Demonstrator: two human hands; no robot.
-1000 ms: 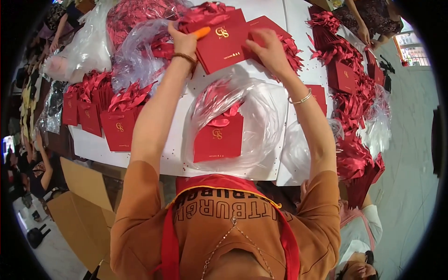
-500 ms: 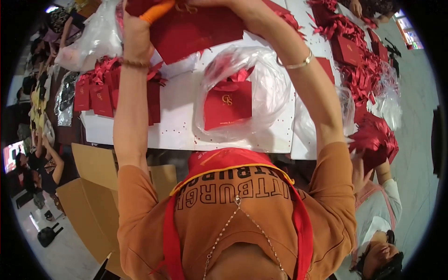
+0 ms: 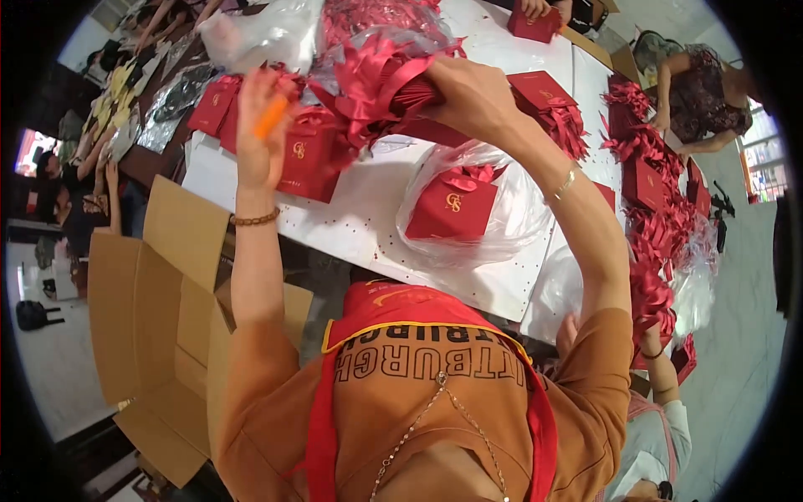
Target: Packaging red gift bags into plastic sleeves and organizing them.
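Item: red ribboned gift box (image 3: 393,96), folded card with long satin ribbon tails, raised off the white table (image 3: 368,226) at its far side. Ribbons spill left and downward from the box; part of the body is hidden behind them.

Right hand (image 3: 473,96): closed over the right end of the box from above, fingers wrapped round its edge. Gold bracelet on the wrist.

Left hand (image 3: 259,125): raised just left of the ribbon tails, closed round a small orange tool (image 3: 272,117); whether it touches the ribbons cannot be told. Bead bracelet on the wrist.

Step in hand, as judged: working the ribbon or flap of the held box with the orange tool. The next move would call for steadying the box in the right hand and bringing the tool's tip to the ribbon without snagging the loose tails.

Nearby: a finished red box in a clear plastic bag (image 3: 456,205), on the table below the right forearm; further red boxes (image 3: 305,163) beneath the left hand; heaps of ribboned boxes (image 3: 652,192) along the right edge; an open cardboard carton (image 3: 159,318) on the floor at left. Other people's hands work at the far end.
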